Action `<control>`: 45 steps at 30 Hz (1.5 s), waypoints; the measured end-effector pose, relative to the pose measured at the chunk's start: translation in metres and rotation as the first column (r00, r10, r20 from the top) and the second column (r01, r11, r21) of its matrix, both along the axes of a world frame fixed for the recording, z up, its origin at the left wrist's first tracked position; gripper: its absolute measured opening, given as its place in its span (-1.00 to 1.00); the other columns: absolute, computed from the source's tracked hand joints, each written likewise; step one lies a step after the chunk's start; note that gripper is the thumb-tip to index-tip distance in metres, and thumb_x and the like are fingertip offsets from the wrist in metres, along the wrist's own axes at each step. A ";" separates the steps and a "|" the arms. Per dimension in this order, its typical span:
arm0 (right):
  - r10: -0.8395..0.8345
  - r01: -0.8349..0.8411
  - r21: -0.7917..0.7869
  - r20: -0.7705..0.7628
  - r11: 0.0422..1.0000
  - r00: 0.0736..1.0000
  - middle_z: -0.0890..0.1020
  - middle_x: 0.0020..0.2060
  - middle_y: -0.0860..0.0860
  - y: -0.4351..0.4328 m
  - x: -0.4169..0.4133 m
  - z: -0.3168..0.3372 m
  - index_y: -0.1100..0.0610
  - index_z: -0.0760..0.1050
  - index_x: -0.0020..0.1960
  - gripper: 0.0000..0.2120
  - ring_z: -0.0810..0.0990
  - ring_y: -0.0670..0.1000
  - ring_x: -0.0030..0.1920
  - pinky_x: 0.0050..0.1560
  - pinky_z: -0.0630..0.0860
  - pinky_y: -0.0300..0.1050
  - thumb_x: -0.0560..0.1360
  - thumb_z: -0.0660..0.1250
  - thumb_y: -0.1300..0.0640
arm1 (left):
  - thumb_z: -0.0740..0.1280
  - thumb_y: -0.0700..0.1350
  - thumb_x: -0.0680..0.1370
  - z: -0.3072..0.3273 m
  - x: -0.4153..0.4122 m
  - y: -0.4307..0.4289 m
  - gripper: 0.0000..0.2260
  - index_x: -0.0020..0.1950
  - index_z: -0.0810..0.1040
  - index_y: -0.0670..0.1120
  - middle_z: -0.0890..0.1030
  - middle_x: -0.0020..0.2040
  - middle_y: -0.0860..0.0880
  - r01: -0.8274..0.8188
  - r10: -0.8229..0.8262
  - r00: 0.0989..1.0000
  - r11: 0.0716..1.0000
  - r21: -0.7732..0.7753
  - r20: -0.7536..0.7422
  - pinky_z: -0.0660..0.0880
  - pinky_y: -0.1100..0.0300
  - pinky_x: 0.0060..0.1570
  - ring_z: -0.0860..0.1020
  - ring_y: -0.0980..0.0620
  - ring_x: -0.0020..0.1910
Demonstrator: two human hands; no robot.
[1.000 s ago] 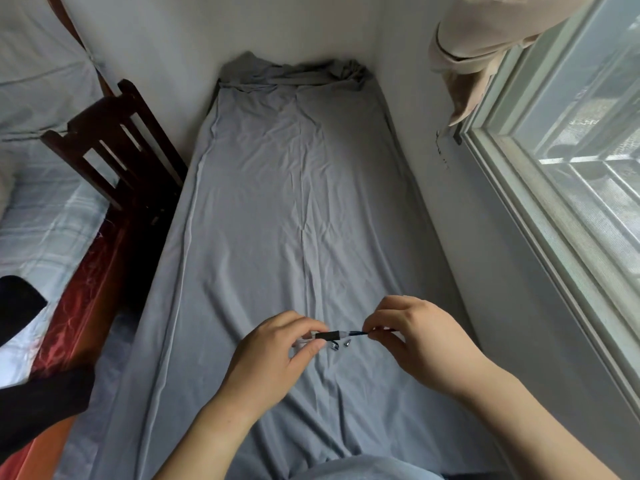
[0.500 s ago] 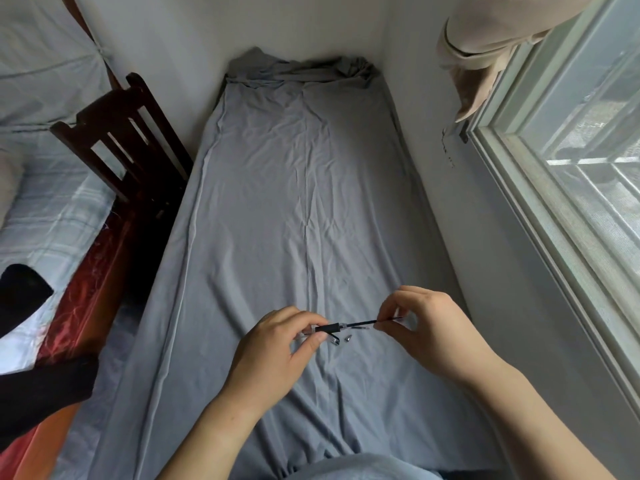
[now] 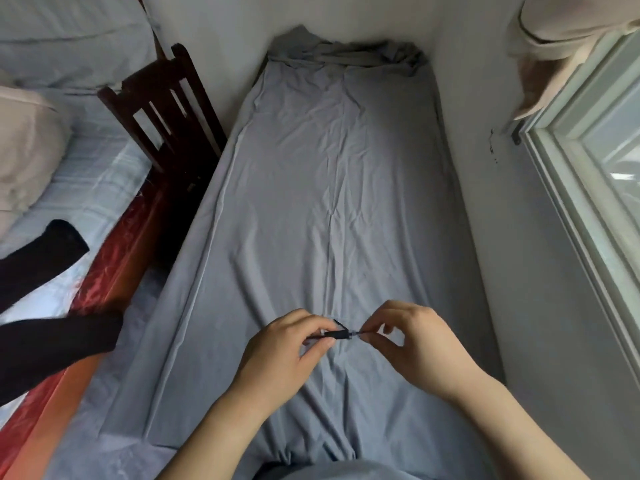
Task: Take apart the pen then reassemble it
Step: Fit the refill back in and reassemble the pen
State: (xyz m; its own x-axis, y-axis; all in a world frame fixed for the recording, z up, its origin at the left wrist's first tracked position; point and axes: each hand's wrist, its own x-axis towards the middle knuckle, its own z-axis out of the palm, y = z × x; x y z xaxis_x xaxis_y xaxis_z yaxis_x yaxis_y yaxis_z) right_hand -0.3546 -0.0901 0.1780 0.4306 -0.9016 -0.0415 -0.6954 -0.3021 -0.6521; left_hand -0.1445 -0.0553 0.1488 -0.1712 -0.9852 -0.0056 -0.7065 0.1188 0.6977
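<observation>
Grey sheet [image 3: 332, 188] beside window [image 3: 588, 188]; left hand [image 3: 287, 355] and right hand [image 3: 415, 344] each grip clamped on pen [image 3: 337, 335].

A narrow bed [image 3: 332, 209] runs from six o'clock up to twelve o'clock, covered by a creased grey sheet [image 3: 374, 168]. The sheet is bunched in a rumpled heap [image 3: 349, 55] at the twelve o'clock end against the wall. A long crease runs down its middle. Nothing else can be made out lying on it.
</observation>
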 end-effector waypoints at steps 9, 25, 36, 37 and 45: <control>-0.035 0.044 0.171 -0.058 0.984 0.998 0.55 -0.20 -0.20 -0.029 0.000 -0.070 -0.04 0.52 0.05 -0.77 0.55 -0.13 -0.22 -0.18 0.48 -0.23 0.42 0.40 -0.04 | 0.31 0.03 0.50 -0.024 0.023 0.013 -0.93 -0.04 0.52 0.18 0.57 -0.12 0.18 -0.213 0.207 0.977 0.969 0.129 0.060 0.54 0.13 -0.12 0.54 0.25 -0.11; -0.014 0.074 0.288 -0.205 0.955 0.979 0.56 -0.09 -0.04 -0.044 0.016 -0.147 0.04 0.57 -0.11 -0.95 0.57 0.02 -0.18 -0.27 0.38 -0.17 0.46 0.34 0.13 | 0.32 0.03 0.48 -0.046 0.033 0.023 -0.91 -0.05 0.51 0.20 0.54 -0.17 0.23 -0.320 0.309 0.947 0.920 0.228 0.086 0.56 0.12 -0.13 0.55 0.25 -0.15; -0.066 0.035 0.154 0.199 0.987 0.978 0.60 -0.27 -0.19 -0.012 0.013 -0.036 -0.09 0.55 -0.19 -0.91 0.53 -0.16 -0.21 -0.24 0.36 -0.46 0.40 0.45 0.05 | 0.30 0.07 0.49 -0.010 0.014 0.003 -0.90 -0.01 0.51 0.22 0.57 -0.11 0.21 -0.146 0.137 0.986 0.984 0.103 0.090 0.54 0.17 -0.13 0.54 0.28 -0.12; -0.065 0.038 0.139 0.198 0.990 0.978 0.60 -0.27 -0.18 -0.010 0.011 -0.033 -0.08 0.55 -0.18 -0.91 0.53 -0.16 -0.22 -0.25 0.36 -0.46 0.39 0.45 0.05 | 0.30 0.07 0.49 -0.008 0.011 0.002 -0.90 -0.01 0.51 0.21 0.57 -0.12 0.21 -0.128 0.119 0.989 0.987 0.094 0.092 0.53 0.19 -0.14 0.53 0.29 -0.13; -0.101 0.096 0.045 0.140 0.994 0.985 0.59 -0.26 -0.18 0.003 -0.003 -0.021 -0.05 0.57 -0.16 -0.91 0.53 -0.14 -0.26 -0.23 0.41 -0.42 0.38 0.46 0.09 | 0.30 0.09 0.49 -0.006 -0.003 -0.001 -0.87 0.02 0.52 0.21 0.55 -0.12 0.25 -0.032 0.027 0.995 0.998 0.059 0.098 0.43 0.43 -0.20 0.50 0.34 -0.10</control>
